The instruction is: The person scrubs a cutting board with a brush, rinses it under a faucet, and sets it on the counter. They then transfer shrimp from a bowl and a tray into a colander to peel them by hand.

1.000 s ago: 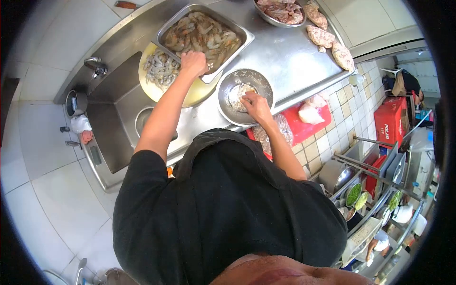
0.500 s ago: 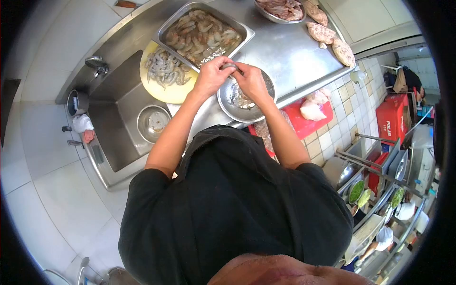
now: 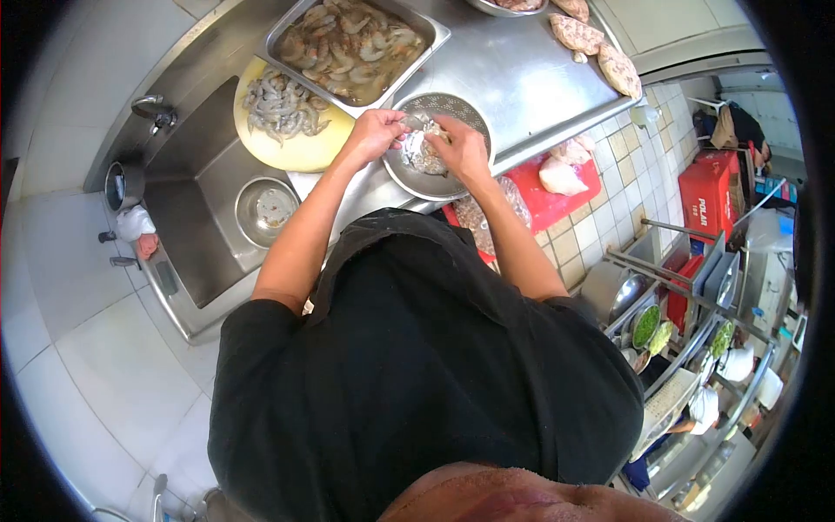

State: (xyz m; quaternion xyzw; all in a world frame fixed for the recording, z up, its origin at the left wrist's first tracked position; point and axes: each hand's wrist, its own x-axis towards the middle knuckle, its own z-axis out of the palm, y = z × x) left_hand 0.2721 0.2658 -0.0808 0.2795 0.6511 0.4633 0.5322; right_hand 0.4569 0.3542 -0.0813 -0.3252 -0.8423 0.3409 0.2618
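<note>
Over the perforated metal colander (image 3: 465, 113), my left hand (image 3: 374, 137) is closed in a pinch. A shrimp seems to be in it, mostly hidden by the fingers. My right hand (image 3: 463, 150) is inside the colander, with its fingers bunched over a pile of shrimp shells (image 3: 426, 157); what its fingertips hold is hidden. Left of the colander, a heap of grey peeled shrimp (image 3: 283, 106) lies on a round yellow cutting board (image 3: 271, 155). Behind the board stands a steel pan (image 3: 437, 36) of whole shrimp (image 3: 348, 43) in murky liquid.
A steel sink (image 3: 187, 200) at left holds a metal bowl (image 3: 252, 230). Raw meat pieces (image 3: 578, 35) lie at the counter's far right. Below the counter edge are a red board (image 3: 574, 202) with pale meat and a clear bag (image 3: 487, 213). Shelving stands at right.
My hands were together around a shrimp above the colander's far edge. They have moved apart, and my right hand has gone down to the shells. The whole view has shifted slightly.
</note>
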